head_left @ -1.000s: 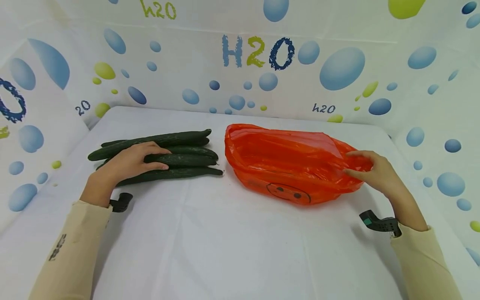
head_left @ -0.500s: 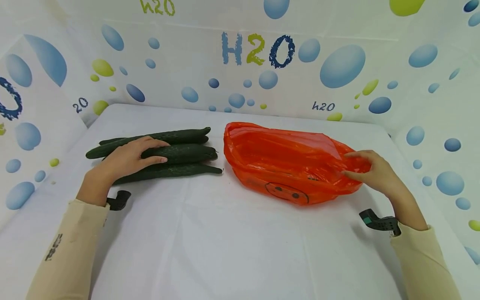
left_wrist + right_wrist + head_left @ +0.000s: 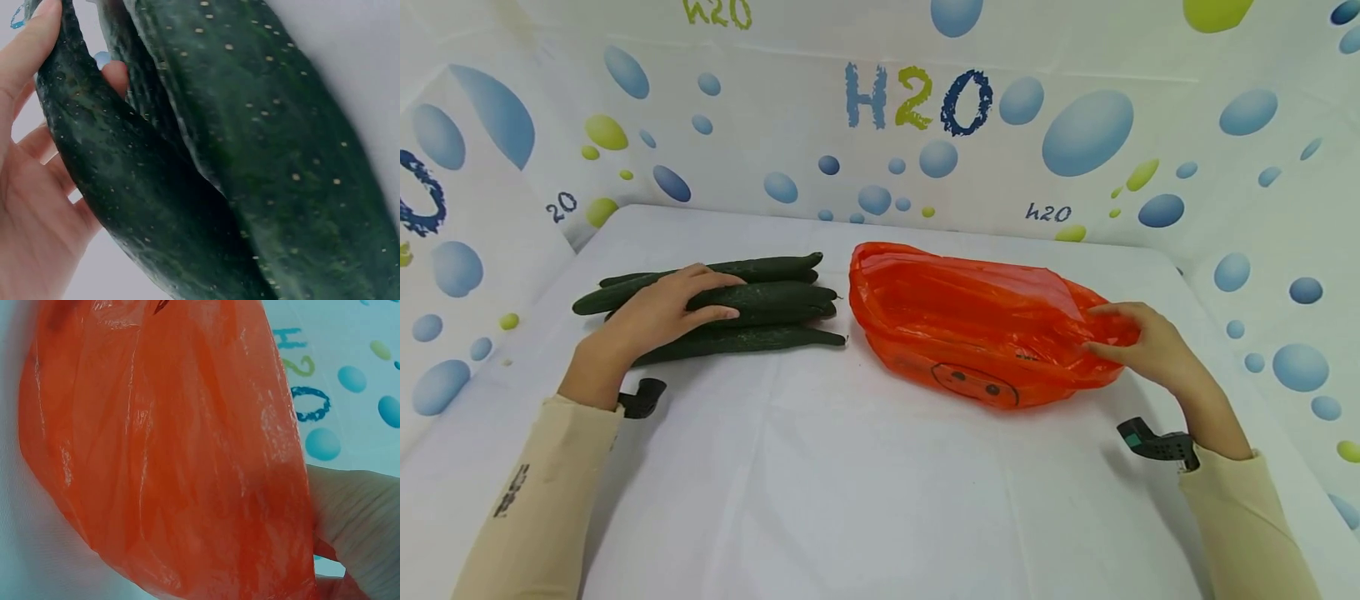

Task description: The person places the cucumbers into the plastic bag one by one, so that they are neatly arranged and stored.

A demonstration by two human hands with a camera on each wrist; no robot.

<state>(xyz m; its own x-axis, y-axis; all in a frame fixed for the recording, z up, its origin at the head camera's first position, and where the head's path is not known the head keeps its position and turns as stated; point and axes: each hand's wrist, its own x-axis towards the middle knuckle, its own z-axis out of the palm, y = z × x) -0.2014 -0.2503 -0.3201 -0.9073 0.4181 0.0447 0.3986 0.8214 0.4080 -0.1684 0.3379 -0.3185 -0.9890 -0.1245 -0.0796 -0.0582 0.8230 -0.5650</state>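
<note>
Several dark green cucumbers lie side by side at the left of the head view. My left hand (image 3: 658,312) grips a cucumber (image 3: 767,297), which sits slightly raised among the others. In the left wrist view, that hand's fingers and thumb curl round a cucumber (image 3: 119,162), while a bigger-looking one (image 3: 262,137) fills the right side. A red plastic bag (image 3: 970,367) with a printed face lies with its mouth wide and facing up. My right hand (image 3: 1157,342) holds its right rim, thumb and fingers around the film. From the right wrist, the bag (image 3: 169,444) hides most of the fingers.
A white cloth (image 3: 880,500) covers the table. Behind it stands a white backdrop (image 3: 737,92) printed with blue and green drops. Another cucumber (image 3: 737,340) lies in front of the left hand, its tip pointing towards the bag.
The gripped cucumber has risen a little and shifted away from me, over its neighbour, with my left hand. My right hand and the bag have stayed nearly still.
</note>
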